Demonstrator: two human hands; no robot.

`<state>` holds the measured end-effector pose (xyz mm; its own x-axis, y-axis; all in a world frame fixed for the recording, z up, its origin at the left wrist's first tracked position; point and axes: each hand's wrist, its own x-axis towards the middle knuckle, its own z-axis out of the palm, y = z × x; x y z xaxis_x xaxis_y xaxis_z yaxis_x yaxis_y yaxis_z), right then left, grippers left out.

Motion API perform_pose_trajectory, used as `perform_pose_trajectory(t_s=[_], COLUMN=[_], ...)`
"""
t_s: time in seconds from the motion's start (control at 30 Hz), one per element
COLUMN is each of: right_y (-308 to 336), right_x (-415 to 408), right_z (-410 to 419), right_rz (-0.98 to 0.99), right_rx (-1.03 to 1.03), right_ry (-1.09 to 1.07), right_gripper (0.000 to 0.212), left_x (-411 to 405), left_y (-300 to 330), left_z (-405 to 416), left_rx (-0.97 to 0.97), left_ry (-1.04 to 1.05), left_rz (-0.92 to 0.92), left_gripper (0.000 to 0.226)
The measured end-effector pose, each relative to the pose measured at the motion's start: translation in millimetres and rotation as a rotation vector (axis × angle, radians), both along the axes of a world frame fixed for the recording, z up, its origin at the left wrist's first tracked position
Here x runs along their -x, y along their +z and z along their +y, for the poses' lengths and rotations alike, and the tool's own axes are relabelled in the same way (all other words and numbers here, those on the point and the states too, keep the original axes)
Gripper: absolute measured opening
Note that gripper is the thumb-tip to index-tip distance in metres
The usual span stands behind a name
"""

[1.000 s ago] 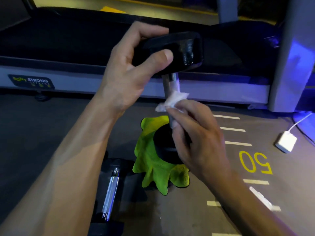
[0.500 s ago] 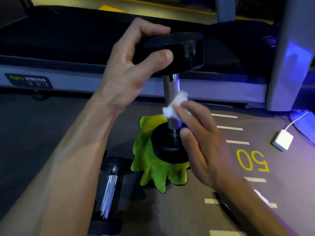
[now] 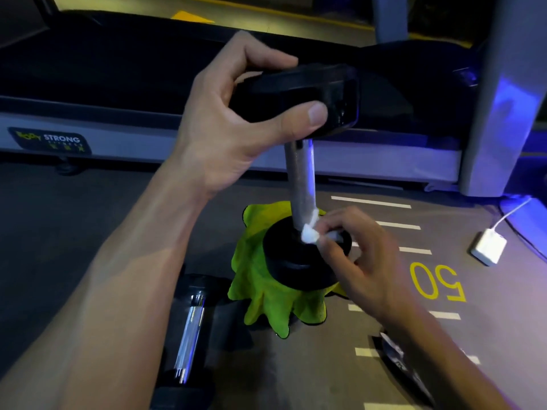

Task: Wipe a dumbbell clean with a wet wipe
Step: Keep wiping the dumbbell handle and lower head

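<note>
A treadmill (image 3: 207, 84) fills the far side of the scene, its dark belt running across the top and its pale side rail bearing a "STRONG" label at the left. A grey upright post (image 3: 503, 99) of the machine rises at the right, lit blue. In front lies the grey floor (image 3: 74, 217), marked with short white dashes and a yellow "50" (image 3: 436, 281).

The dumbbell (image 3: 300, 179) stands on end near the middle, slightly tilted, its lower black head resting on a bright green cloth (image 3: 266, 303) that is spread on the floor. The left hand (image 3: 236, 125) grips the upper black head from the left side, thumb across its near face and fingers curled over the top. The metal handle runs bare between the two heads.

A second dumbbell (image 3: 189, 335) lies flat on the floor to the left of the cloth, partly behind the left forearm. A dark packet (image 3: 396, 356) lies on the floor beneath the right forearm; what it is cannot be told.

The right hand (image 3: 364, 261) reaches in from the lower right, its fingers (image 3: 334, 247) curled and pinching the wet wipe (image 3: 310, 232). The bunched white wipe presses against the base of the handle where it meets the lower head.

A small white charger block (image 3: 488, 247) with a cable sits on the floor at the right, well apart from the dumbbell.
</note>
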<state>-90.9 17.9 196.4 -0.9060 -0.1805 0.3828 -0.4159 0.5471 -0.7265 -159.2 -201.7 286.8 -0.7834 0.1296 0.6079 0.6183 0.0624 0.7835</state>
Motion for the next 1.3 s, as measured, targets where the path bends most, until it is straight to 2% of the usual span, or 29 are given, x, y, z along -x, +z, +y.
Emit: perform_pose_trajectory(t_s=[0.1, 0.17, 0.23, 0.33, 0.4, 0.47, 0.6, 0.7, 0.77, 0.8, 0.87, 0.93, 1.03, 1.2, 1.3], right_y=[-0.5, 3.7, 14.4, 37.2, 42.7, 29.5, 12.2, 37.5, 45.6, 44.1, 42.2, 43.1, 38.2, 36.2, 43.1], right_x=[19.1, 20.3, 16.5, 21.9, 23.9, 12.7, -4.1, 14.3, 23.5, 25.9, 26.8, 26.2, 27.0, 35.5, 41.9], right_z=[8.6, 10.2, -0.2, -31.5, -47.1, -47.5, -27.9, -24.3, -21.7, -17.8, -9.1, -0.9, 7.2, 6.8, 5.1], right_rz=[-0.221, -0.235, -0.156, 0.082, 0.237, 0.253, 0.092, 0.002, -0.062, -0.144, -0.432, -0.624, -0.532, -0.316, -0.23], right_rx=[0.17, 0.232, 0.341, 0.425, 0.342, 0.233, 0.047, 0.274, 0.373, 0.413, 0.585, 0.685, 0.659, 0.454, 0.293], right_ry=[0.078, 0.122, 0.101, -0.043, -0.123, -0.181, -0.169, -0.121, -0.156, -0.158, -0.079, 0.023, 0.025, -0.083, -0.108], right_gripper=[0.012, 0.005, 0.011, 0.012, 0.011, 0.012, 0.013, 0.006, 0.008, 0.014, 0.032, 0.036, 0.014, 0.022, 0.011], left_x=[1.5, 2.7, 3.6, 6.2, 8.7, 9.6, 8.3, 8.0, 7.5, 6.9, 5.5, 5.1, 5.5, 5.1, 5.8], left_y=[-2.1, -3.6, -4.3, -3.8, -3.1, -3.5, -4.0, -3.9, -3.8, -3.8, -3.9, -3.9, -3.8, -4.0, -4.4], left_z=[-2.3, -1.4, -0.5, 1.7, 1.2, 0.2, 0.1, 4.6, 6.2, 6.2, 6.2, 6.4, 5.7, 4.9, 5.5], left_rx=[-0.001, -0.004, -0.013, 0.003, 0.009, -0.015, -0.062, -0.044, -0.028, -0.022, -0.013, -0.012, -0.026, -0.057, -0.039], left_ry=[-0.064, -0.089, -0.092, -0.079, -0.077, -0.092, -0.102, -0.08, -0.066, -0.061, -0.057, -0.057, -0.049, -0.059, -0.049], left_rz=[-0.023, -0.027, -0.029, -0.04, -0.046, -0.051, -0.059, -0.05, -0.042, -0.035, -0.022, -0.018, -0.019, -0.031, -0.023], left_gripper=[0.045, 0.046, 0.044, 0.041, 0.041, 0.04, 0.039, 0.04, 0.042, 0.044, 0.046, 0.046, 0.046, 0.046, 0.047])
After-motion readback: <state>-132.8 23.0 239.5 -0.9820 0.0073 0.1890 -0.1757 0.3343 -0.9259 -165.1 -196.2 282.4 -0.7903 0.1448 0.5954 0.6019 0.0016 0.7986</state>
